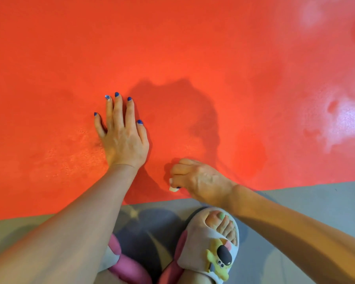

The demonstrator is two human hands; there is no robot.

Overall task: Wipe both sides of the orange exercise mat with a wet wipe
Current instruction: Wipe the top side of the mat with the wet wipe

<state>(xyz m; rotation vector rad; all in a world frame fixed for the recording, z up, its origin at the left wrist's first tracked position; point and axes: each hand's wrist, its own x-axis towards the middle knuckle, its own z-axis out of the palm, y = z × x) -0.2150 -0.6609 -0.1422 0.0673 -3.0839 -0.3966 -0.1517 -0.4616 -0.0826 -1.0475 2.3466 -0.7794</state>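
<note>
The flat orange foam exercise mat (172, 48) fills the upper frame, its near edge meeting grey floor (305, 201). On the mat, left of centre, the left hand (122, 136) presses flat with fingers straight (nails painted blue). Right of it, just inside the mat's near edge, the right hand (195, 177) curls around a small white wet wipe (173, 188). Below the mat's edge sits a white cartoon-patterned slipper (211, 247).
</note>
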